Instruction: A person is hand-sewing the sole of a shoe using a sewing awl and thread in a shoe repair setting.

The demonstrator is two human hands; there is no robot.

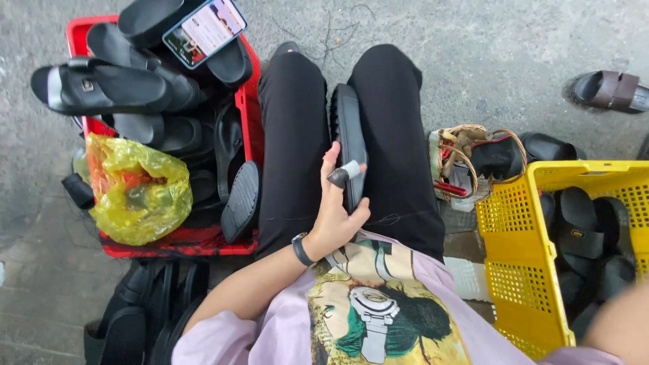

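we hold the black sandal (350,138) on its edge between our knees, and our left hand (336,220) is closed around its near end. the thumb lies along the side that faces left and the fingers wrap the other side. in the same hand, between thumb and forefinger, we pinch a small dark marker with a pale tip (343,174), so the hand grips two things at once. to do this step well, in our judgement, we should keep the sandal pressed steady between the legs, so that the hand does not carry all its weight. the small tool should stay close to the sole edge, and the wrist should stay straight so that the tip does not slide off.

the sandal starts inside our palm and runs away from the hand, forward along the gap between the thighs. its far end is well beyond the fingertips. to the left of the hand stands a red crate (247,108) full of black sandals, with a phone (205,30) on top and a yellow plastic bag (135,189) at its near side. to the right of the hand is a yellow crate (514,230) with more sandals. our right hand (618,331) is only a blur at the lower right corner, and we cannot tell if it is open or closed.
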